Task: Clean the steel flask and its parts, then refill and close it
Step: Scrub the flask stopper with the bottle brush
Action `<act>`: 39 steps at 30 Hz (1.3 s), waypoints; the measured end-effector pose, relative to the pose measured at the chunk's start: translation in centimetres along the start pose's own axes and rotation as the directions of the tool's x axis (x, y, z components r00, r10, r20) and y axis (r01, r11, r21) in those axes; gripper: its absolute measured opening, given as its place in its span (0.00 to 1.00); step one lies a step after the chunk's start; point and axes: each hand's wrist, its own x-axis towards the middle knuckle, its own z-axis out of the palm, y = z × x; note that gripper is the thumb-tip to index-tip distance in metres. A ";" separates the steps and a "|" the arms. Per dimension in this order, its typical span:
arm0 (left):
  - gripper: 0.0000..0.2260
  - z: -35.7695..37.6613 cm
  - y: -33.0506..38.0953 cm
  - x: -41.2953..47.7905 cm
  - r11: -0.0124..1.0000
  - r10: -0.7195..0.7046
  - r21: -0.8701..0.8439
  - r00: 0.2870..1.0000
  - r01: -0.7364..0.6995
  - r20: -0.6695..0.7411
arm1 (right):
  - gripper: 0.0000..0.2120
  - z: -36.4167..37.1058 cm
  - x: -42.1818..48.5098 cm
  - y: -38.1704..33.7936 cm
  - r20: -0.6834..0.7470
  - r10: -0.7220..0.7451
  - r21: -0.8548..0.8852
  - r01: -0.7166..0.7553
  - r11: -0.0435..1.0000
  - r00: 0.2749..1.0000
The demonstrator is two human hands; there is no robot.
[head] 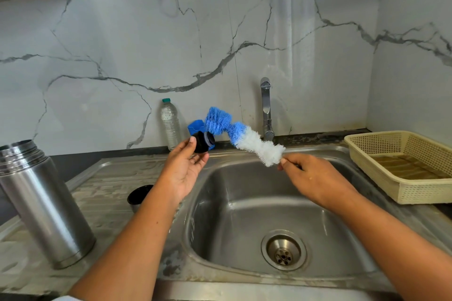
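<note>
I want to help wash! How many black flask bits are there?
2: a stopper in the left hand, a cup on the drainboard behind that forearm. More may be hidden.

The steel flask [41, 203] stands upright and uncapped on the drainboard [110, 178], at my far left. My left hand [186, 168] pinches its black stopper [204, 142], grey end towards the bottle brush [242, 135]. My right hand [310, 176] holds that brush by its base. The brush is bent, with white bristles near me and the blue tip at the stopper. The flask's black-lined cup [139, 197] sits mouth-up, half hidden behind my left forearm.
</note>
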 end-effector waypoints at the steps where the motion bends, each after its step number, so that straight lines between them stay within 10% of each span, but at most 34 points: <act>1: 0.15 -0.1 0.1 0.1 1.000 0.003 -0.013 1.000 -0.004 -0.009 | 0.15 0.0 -0.1 0.1 0.010 -0.001 0.003 0.001 1.000 1.000; 39: 0.11 -0.4 -0.3 0.1 0.986 0.011 0.164 0.999 -0.017 0.040 | 0.12 0.8 0.4 0.7 0.134 -0.045 -0.045 0.051 0.998 0.990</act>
